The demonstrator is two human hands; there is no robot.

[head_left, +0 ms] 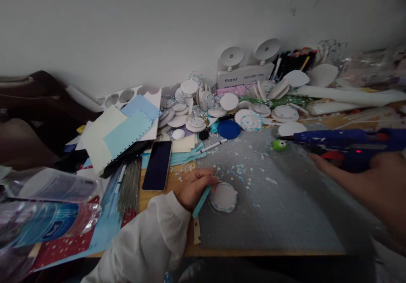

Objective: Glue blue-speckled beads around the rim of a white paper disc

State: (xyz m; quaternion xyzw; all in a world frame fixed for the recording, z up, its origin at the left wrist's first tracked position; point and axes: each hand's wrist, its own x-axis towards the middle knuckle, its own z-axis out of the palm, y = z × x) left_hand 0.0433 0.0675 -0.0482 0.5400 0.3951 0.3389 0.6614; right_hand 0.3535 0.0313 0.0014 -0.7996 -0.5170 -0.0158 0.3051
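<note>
While the left hand (195,188) curls its fingers closed around a thin teal stick (203,198), the stick's upper end lies against the left edge of a round white disc (223,197) on the grey mat (285,215). The disc lies flat, near the middle of the mat's near half, just right of that hand. It is pale and roughly circular, with an uneven rim that carries bits of light blue, and its face looks plain white. Small white and blue scraps (237,171) are scattered on the mat just beyond it.

At the right, the right hand (377,177) is wrapped around the handle of a blue glue gun (345,141), a small red light showing on its body. The gun lies level, its nozzle pointing left toward a small green piece (279,145) at the far part of the mat, well apart from the disc.

Farther back, a heap of similar white discs (222,109) crowds against the wall. A dark phone (157,165) lies left of the mat, beside sheets of blue and cream paper (123,133).
</note>
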